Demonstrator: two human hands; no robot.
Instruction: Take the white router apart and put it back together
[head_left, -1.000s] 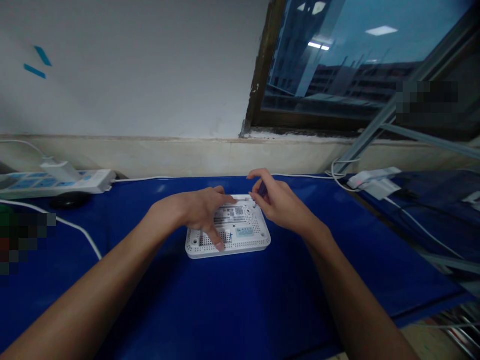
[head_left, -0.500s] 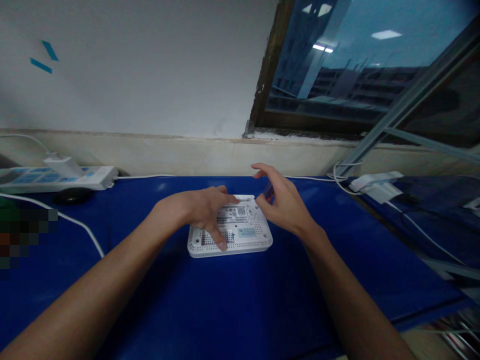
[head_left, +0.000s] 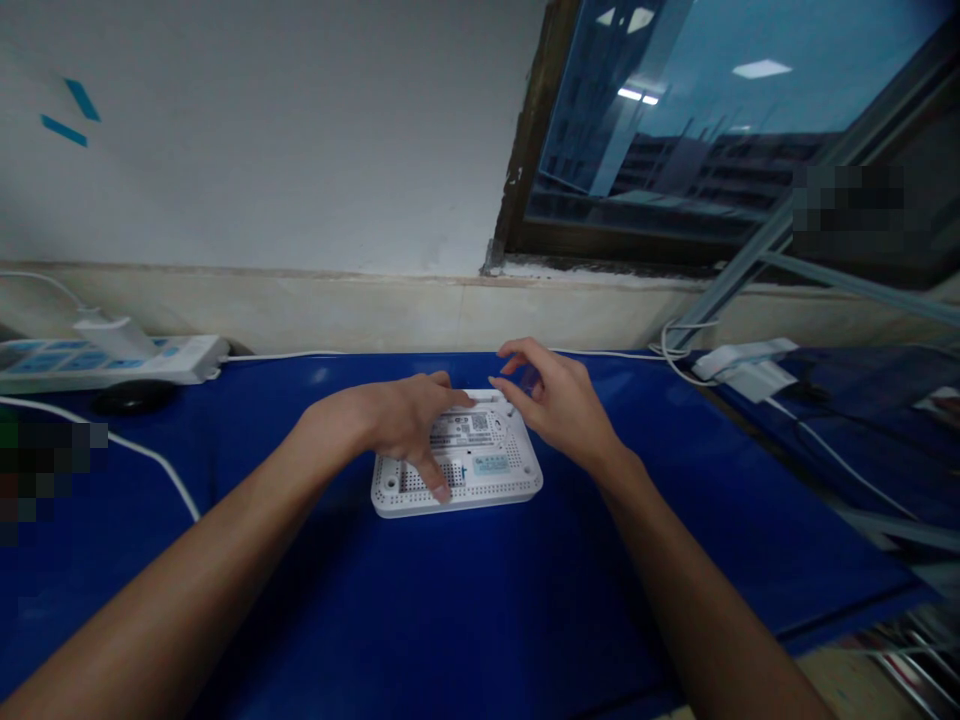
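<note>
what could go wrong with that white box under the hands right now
The white perforated plastic device might skid on the smooth blue mat if pushed, since the left hand bears down on one side. The right hand, near its far corner, could perhaps catch the thin white cable behind it.

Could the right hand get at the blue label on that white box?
Probably yes: the right hand is just above the far corner of the white box, and the blue label lies uncovered, with the left hand beside it rather than over it.

The left hand [head_left: 401,420] hides part of the white router [head_left: 491,490], its label [head_left: 461,430] too small to read, and a pixelated patch [head_left: 847,205] blurs the upper right
</note>
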